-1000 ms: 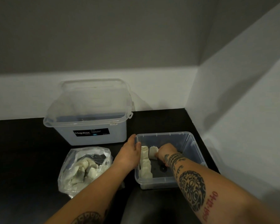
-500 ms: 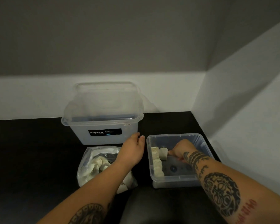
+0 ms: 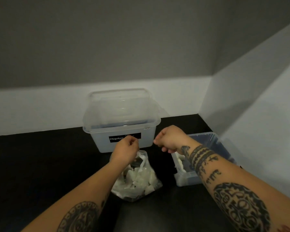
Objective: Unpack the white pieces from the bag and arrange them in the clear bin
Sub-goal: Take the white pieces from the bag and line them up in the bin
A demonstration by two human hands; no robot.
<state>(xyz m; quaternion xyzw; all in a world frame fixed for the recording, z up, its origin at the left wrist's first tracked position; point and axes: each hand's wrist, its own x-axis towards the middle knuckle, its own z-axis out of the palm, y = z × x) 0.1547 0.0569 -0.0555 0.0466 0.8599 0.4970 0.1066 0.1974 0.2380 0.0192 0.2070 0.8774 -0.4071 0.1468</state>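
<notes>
- Landmark: the clear plastic bag (image 3: 137, 180) sits on the black tabletop (image 3: 40, 164), directly ahead of you, with white pieces (image 3: 141, 178) heaped inside it.
- Your left hand (image 3: 126, 150) hangs over the bag's open mouth; its fingers are curled, and whether they pinch the plastic rim cannot be told.
- Your right hand (image 3: 170, 139) is above and to the right of the bag, fingers curled inward with nothing visible in them.
- The clear bin (image 3: 206, 164) stands to the right of the bag, apart from it; your right forearm crosses over it.
- A row of white pieces (image 3: 180, 162) lies along the bin wall nearest the bag.
- A larger lidded box (image 3: 120, 123), labelled "Megabox", stands behind the bag, toward the wall.
</notes>
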